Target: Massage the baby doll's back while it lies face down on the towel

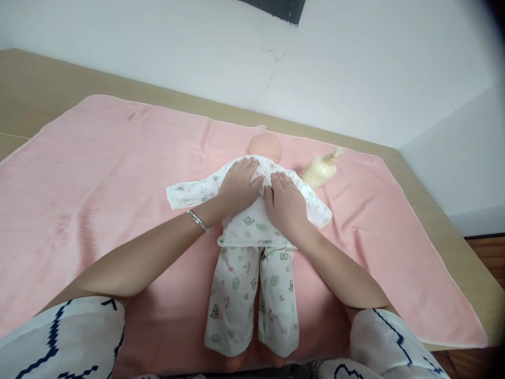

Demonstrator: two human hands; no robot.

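A baby doll [265, 147] lies on a pink blanket [130, 158], its head toward the wall and its feet toward me. It wears a white patterned top [248, 229] and matching trousers [234, 295]. My left hand [241, 184] rests flat on the upper left of the top, fingers stretched out. On the right side of the chest lies my right hand [286, 202], also flat, its fingers extended. The two hands are close together, with a narrow strip of cloth between them. Neither holds anything. The doll's own hands are hidden in the sleeves.
A pump bottle [320, 169] of pale yellow liquid lies on its side right of the doll's shoulder. The blanket covers much of a wooden table [43, 79]. A white wall [177, 47] rises behind, with a dark panel [282, 8] at its top.
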